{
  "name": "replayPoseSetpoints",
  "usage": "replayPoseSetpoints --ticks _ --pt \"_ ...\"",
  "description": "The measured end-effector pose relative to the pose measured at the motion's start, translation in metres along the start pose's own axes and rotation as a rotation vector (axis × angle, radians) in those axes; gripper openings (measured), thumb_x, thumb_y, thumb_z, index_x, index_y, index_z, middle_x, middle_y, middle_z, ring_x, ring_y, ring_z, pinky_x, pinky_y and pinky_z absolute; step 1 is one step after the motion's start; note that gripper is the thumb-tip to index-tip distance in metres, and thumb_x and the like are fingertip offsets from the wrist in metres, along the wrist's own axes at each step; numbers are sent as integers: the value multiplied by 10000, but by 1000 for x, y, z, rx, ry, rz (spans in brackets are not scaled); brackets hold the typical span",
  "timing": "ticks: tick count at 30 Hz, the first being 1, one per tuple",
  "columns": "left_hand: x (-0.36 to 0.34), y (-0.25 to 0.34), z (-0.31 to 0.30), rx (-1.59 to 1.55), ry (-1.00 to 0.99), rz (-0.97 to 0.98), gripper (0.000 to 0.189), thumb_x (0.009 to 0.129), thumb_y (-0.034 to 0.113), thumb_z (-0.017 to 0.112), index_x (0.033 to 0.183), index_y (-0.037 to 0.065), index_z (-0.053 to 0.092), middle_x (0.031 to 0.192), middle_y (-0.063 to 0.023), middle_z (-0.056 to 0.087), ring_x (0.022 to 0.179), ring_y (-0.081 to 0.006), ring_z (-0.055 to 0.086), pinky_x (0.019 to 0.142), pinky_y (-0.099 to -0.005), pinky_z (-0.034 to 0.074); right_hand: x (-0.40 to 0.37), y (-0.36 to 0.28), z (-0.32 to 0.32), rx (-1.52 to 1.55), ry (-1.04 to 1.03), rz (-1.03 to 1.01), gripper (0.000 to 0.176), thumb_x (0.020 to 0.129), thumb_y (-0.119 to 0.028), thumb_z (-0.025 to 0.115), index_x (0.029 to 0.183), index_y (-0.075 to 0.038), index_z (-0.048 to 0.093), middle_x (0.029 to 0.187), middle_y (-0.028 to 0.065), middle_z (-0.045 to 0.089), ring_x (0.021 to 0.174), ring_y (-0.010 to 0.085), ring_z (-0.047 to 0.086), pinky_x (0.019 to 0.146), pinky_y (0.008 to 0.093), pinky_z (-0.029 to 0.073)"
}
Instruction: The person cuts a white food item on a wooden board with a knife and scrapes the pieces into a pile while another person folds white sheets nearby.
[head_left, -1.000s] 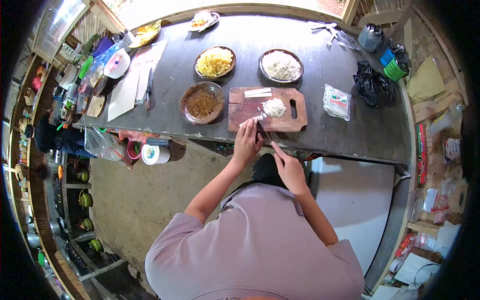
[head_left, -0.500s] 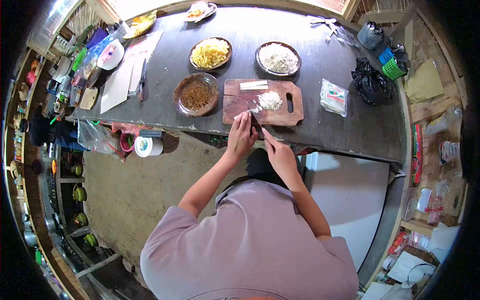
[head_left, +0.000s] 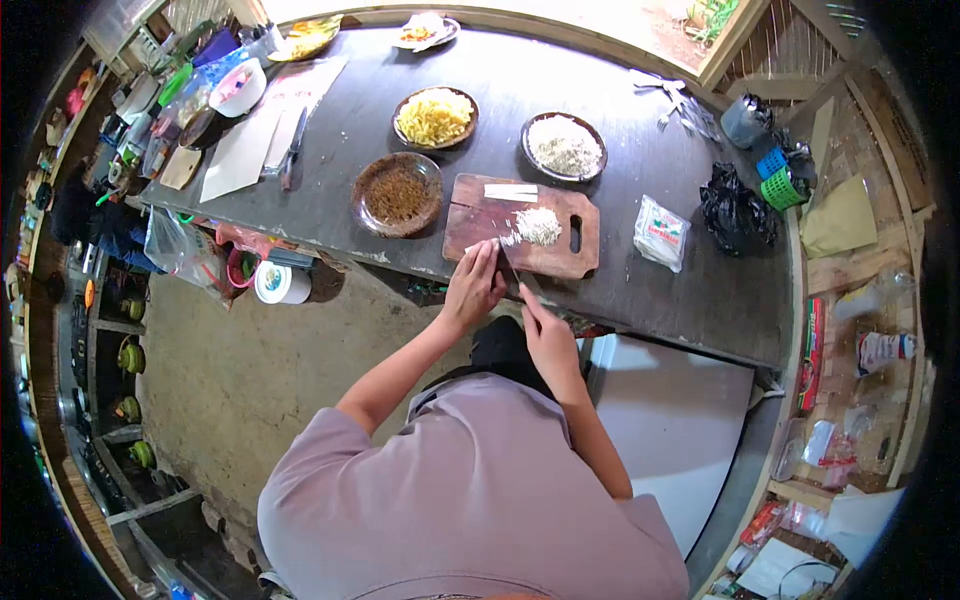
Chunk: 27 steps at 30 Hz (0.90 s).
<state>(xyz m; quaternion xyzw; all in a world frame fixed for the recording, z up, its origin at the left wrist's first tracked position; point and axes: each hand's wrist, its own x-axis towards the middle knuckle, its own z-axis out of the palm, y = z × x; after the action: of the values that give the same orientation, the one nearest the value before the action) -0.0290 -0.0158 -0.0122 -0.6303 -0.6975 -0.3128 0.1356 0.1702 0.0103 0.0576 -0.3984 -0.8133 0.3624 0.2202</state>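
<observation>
My right hand [head_left: 549, 345] grips a knife [head_left: 509, 263], its blade slanting over the near edge of a wooden cutting board [head_left: 568, 262]. Beside the blade, my left hand [head_left: 474, 285] presses its closed fingers onto a white strip, mostly hidden under the fingertips. Finely chopped white pieces [head_left: 540, 226] form a small heap on the board, with some bits scattered toward the blade. Toward the far side of the board lie a few uncut white strips [head_left: 510, 192].
Left of the board stands a brown bowl [head_left: 368, 180]. Farther back are a bowl of yellow pieces [head_left: 434, 117] and a bowl of white, floury contents [head_left: 564, 146]. A white packet [head_left: 661, 234] and black plastic bag [head_left: 737, 208] lie right. Another knife [head_left: 293, 150] rests left.
The camera view has turned slightly, shifting the whole scene. Both hands stay at the board's near edge, with the knife still beside the left fingertips. The white heap looks much the same.
</observation>
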Motion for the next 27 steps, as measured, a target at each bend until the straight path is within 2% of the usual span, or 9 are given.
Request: replayPoseSetpoints --ticks 2,5,7,12,14,15,17,22,27 --pt "2 1 -2 -14 -2 -16 586 891 160 635 1405 -101 535 1415 -217 544 1357 -364 503 1162 -450 432 -17 2 -7 -28 0 5 430 1059 -262 580 1488 -295 588 914 269 708 856 459 697 730 518 564" --pt "1 0 -5 12 -23 9 592 891 173 642 1406 -100 535 1421 -198 547 1355 -361 503 1164 -444 430 6 -6 -1 -36 10 -39 420 1060 -253 581 1479 -284 599 878 263 702 837 460 691 719 526 556" --pt "1 1 -9 0 -24 -13 598 888 178 646 1406 -99 535 1421 -199 549 1356 -357 503 1165 -445 429 33 -28 -2 -45 -123 150 405 1067 -234 577 1471 -250 604 1039 315 667 990 478 657 780 497 548" --pt "-1 2 -8 45 -31 -15 591 878 182 647 1395 -83 545 1408 -192 557 1361 -341 505 1172 -444 420 -5 -8 -11 -50 -72 53 419 1069 -236 577 1488 -247 588 988 325 662 971 490 652 758 486 545" --pt "-2 4 -6 61 -11 -44 591 876 182 646 1400 -73 548 1407 -189 558 1354 -339 512 1176 -437 417 -15 4 -9 19 11 -75 412 1073 -237 574 1485 -230 592 949 326 644 865 512 642 729 478 536" --pt "-1 5 -9 45 -14 -50 593 874 180 647 1400 -76 547 1406 -188 560 1352 -337 514 1175 -434 417 -9 -3 -10 10 -5 -81 412 1073 -237 574 1485 -230 592 949 326 644 865 512 642 729 478 536" --pt "-1 6 -8 28 -9 -67 595 873 179 648 1400 -79 546 1406 -187 562 1350 -334 517 1174 -431 418 14 -26 -10 -59 -111 86 407 1072 -256 566 1478 -239 603 954 294 700 890 481 679 734 502 548" --pt "-3 3 -5 31 18 -34 567 876 165 646 1368 -102 559 1384 -187 575 1332 -331 534 1170 -423 425 9 -16 -6 -71 -138 56 414 1074 -248 567 1486 -210 598 970 298 706 882 490 675 726 492 547" --pt "1 7 -15 -16 1 -66 560 868 158 650 1366 -87 572 1392 -182 573 1342 -319 530 1169 -422 435 4 -8 -9 -45 -85 -8 414 1070 -225 581 1483 -218 602 903 302 681 838 485 676 709 491 538"
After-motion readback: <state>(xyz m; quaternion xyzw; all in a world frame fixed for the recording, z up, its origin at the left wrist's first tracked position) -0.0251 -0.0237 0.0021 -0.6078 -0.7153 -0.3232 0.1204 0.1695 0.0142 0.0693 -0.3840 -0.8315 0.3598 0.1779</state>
